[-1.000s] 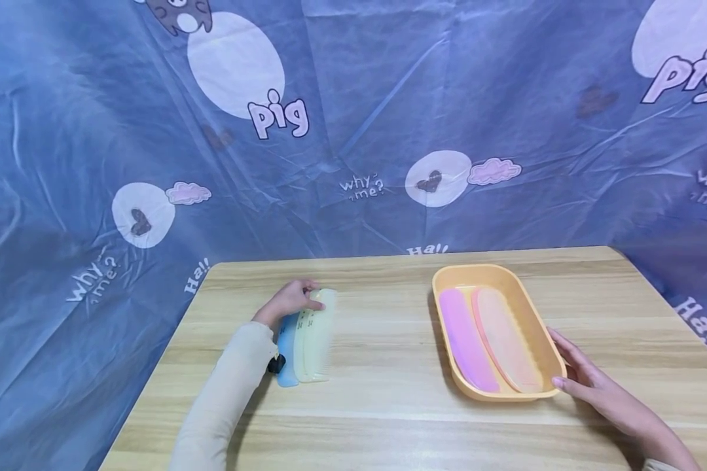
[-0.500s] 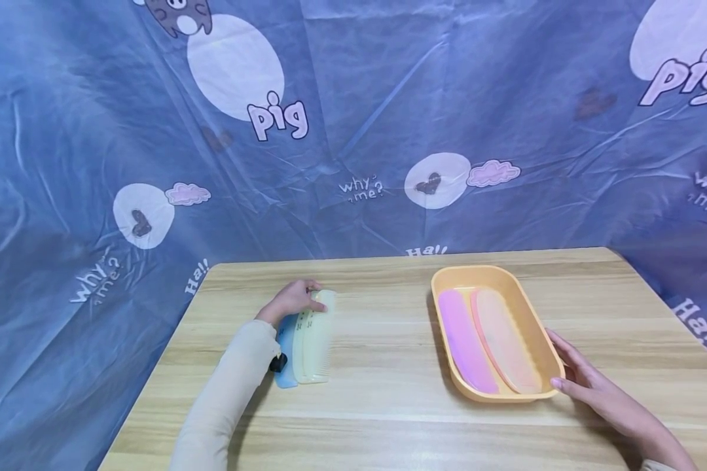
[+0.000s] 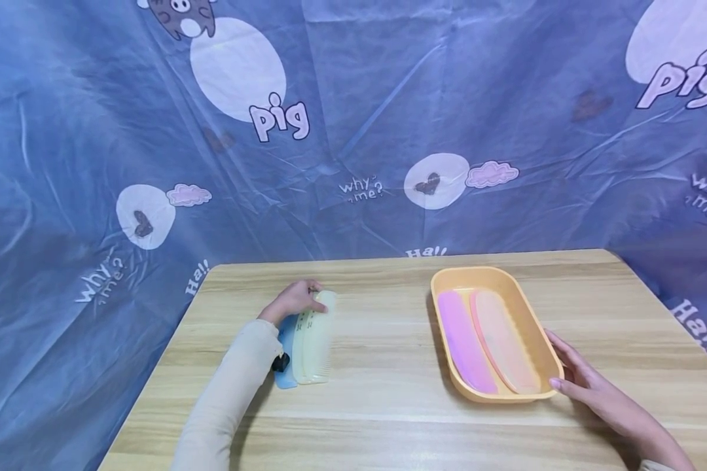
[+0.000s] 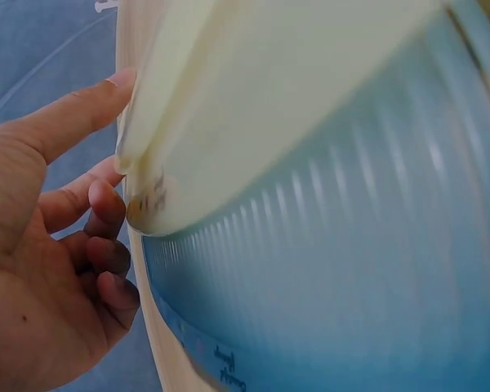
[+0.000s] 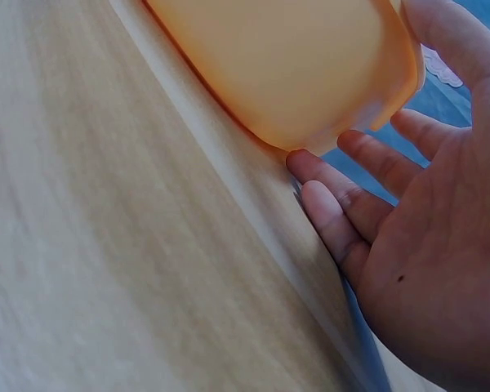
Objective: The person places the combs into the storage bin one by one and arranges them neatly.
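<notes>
My left hand [image 3: 297, 297] pinches the far end of a pale yellow comb [image 3: 320, 347], which overlaps a second pale comb [image 3: 300, 356]. A blue comb [image 3: 285, 376] lies partly under them at the left, its ridged teeth side large in the left wrist view. In that view the thumb is on the upper yellow layer [image 4: 229, 98], with the fingertips at its end. My right hand [image 3: 586, 379] holds the near right corner of an orange tray [image 3: 533, 307], thumb at the rim and fingers along the outer wall. Inside lie a purple comb [image 3: 465, 340] and a pink comb [image 3: 503, 340].
Both the tray and the combs rest on a wooden table [image 3: 383, 366]. Behind and beside it hangs a blue printed cloth [image 3: 353, 131]. A black object [image 3: 280, 362] shows at the left sleeve's wrist.
The head view shifts very slightly. Both hands, the combs and the tray stay practically where they were.
</notes>
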A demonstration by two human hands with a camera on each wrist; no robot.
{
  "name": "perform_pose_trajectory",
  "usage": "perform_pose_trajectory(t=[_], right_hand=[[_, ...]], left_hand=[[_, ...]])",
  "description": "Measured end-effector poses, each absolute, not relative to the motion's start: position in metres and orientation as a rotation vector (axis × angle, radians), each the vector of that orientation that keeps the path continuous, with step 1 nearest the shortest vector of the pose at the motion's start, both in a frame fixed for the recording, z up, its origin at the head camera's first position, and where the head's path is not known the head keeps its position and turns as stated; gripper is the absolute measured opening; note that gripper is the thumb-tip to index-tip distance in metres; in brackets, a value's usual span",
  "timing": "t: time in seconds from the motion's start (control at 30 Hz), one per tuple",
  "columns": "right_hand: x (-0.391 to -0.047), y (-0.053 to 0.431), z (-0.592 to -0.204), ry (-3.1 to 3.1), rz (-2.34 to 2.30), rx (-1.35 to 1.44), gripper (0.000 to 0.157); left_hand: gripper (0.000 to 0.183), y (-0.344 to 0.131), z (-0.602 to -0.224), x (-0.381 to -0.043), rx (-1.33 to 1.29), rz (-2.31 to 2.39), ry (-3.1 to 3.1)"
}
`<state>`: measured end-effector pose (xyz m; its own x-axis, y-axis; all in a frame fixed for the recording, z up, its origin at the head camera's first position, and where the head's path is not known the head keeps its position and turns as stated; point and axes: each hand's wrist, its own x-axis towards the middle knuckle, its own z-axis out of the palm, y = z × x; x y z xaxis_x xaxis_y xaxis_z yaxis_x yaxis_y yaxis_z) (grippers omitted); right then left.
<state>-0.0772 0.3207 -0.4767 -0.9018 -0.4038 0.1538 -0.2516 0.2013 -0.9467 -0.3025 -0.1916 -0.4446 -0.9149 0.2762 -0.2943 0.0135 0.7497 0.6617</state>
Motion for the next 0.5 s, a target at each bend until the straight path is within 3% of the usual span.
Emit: perform_pose_trajectory(t=[0.5], right_hand=[[-0.0761,0.3223,-0.4777,2.316,-1.810,-0.663,0.075]], left_hand=[[0.037,-0.1862,-0.4462,-0.3063,0.263,1.058,2.478]])
